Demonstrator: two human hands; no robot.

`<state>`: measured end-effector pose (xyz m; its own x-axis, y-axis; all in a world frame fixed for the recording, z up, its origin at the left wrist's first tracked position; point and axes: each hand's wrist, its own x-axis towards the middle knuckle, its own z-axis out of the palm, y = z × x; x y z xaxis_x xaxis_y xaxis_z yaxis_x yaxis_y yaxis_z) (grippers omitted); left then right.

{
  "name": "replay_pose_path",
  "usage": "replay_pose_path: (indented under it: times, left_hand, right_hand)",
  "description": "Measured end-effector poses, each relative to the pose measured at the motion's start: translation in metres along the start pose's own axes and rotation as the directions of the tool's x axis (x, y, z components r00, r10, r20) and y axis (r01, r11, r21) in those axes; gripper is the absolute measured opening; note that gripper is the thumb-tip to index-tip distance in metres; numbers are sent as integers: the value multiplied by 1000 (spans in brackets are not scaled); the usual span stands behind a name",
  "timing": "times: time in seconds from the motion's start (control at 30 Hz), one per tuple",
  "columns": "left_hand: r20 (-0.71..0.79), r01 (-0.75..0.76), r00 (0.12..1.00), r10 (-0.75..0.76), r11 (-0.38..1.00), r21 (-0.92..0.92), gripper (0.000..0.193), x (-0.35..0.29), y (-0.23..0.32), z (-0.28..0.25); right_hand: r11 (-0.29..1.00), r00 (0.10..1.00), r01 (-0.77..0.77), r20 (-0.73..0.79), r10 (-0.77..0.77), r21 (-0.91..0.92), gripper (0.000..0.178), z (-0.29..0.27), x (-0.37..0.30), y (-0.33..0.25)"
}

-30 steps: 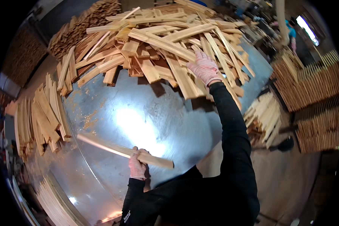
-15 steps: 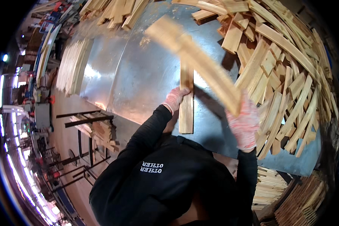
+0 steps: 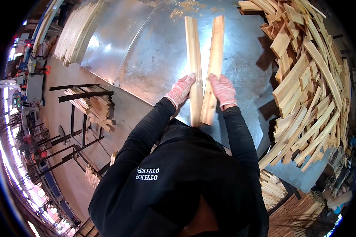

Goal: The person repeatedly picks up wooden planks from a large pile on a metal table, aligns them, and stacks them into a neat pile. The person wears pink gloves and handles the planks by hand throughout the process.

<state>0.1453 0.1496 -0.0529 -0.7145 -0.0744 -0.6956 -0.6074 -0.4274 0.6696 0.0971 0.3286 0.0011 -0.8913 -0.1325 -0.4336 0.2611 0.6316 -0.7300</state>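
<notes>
My left hand [image 3: 180, 91], in a pinkish knit glove, grips a light wooden board [image 3: 194, 59] by its left edge, thumb on the top face. A second wooden board [image 3: 215, 51] is gripped at its right edge by my right hand [image 3: 223, 91], gloved alike. The two boards form a narrow V in front of me: close together at the near ends, apart at the far ends. Beneath them is a shiny metal table [image 3: 154, 59]. The fingers under both boards are hidden.
On the right of the table lies a large jumbled heap of boards [image 3: 304, 83]. A neat stack of boards [image 3: 77, 33] stands at the far left. Left of the table, a dark metal rack [image 3: 85, 94] holds more wood. Stacked boards [image 3: 271, 189] sit low at the right.
My right hand has moved left, bringing its board from a blurred diagonal above the other to beside it. The left board's far end now leans slightly left. The whole view has shifted.
</notes>
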Motion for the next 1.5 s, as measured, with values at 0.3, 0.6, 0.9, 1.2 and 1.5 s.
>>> replay_pose_path:
  times: [0.3, 0.6, 0.9, 1.2, 1.5]
  left_hand:
    - [159, -147, 982, 100, 934, 325, 38, -9, 33, -8]
    - [247, 114, 965, -89, 990, -88, 45, -34, -19, 88]
    - [480, 453, 763, -432, 888, 78, 62, -94, -91, 123]
    - [463, 14, 856, -229, 907, 421, 40, -75, -135, 181]
    - [458, -41, 882, -115, 948, 316, 33, -111, -125, 128]
  right_hand:
    - [897, 567, 19, -734, -373, -442, 59, -103, -42, -26]
    - [784, 632, -532, -766, 115, -321, 34, -156, -46, 49]
    - [854, 903, -171, -424, -64, -492, 68, 5, -262, 60]
    - [667, 508, -732, -767, 393, -143, 75, -107, -264, 268]
    - [833, 528, -502, -845, 83, -232, 84, -204, -263, 264]
